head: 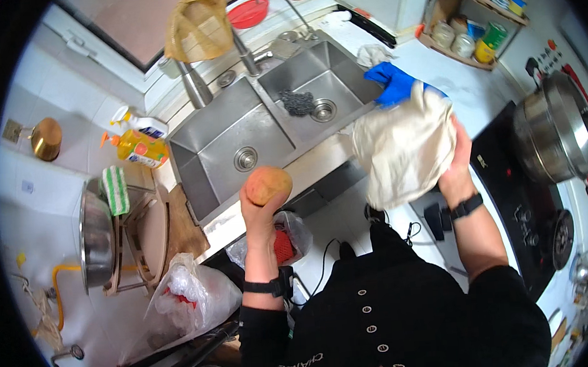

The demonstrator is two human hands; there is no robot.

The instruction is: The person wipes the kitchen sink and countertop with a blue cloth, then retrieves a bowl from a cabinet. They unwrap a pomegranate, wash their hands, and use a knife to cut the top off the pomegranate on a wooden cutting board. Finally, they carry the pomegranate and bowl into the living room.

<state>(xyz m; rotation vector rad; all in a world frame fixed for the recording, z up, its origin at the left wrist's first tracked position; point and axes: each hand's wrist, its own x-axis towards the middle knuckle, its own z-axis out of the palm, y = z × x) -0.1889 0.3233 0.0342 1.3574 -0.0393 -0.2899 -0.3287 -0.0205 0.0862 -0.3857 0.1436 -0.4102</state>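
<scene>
My left hand (263,206) is closed around a round yellow-red fruit (268,185), which looks like a mango or peach, in front of the left sink basin. A cream-coloured cloth (406,147) hangs from my right hand (457,162), over the counter edge to the right of the sink. Part of the right fingers is behind the cloth. The stainless steel double sink (282,118) lies before me, with a dark mesh scourer (297,102) beside the drain of its right basin. A blue cloth or bag (394,82) lies on the counter just behind the cream cloth.
Orange dish soap (141,149) and a spray bottle (147,126) stand left of the sink. A wooden cutting board (180,224) is at the left counter edge. On the right, a steel pot (551,132) sits on the black stove (509,189). A bagged bin (297,234) is below the counter.
</scene>
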